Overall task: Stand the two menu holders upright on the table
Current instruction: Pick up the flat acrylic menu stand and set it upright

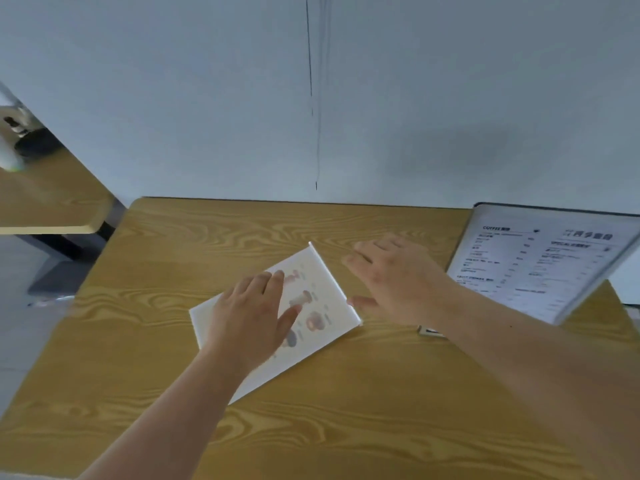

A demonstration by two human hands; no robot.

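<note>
The left hand (254, 313) lies flat, fingers spread, on a white menu holder (311, 296) that lies face-up and skewed on the wooden table (346, 427). The right hand (394, 282) hovers open just beside the holder's right edge, thumb near its corner, gripping nothing. A small object shows partly under the right forearm; I cannot tell what it is. The second holder (540, 261), printed with text, leans tilted at the table's far right, near the wall (207, 98).
</note>
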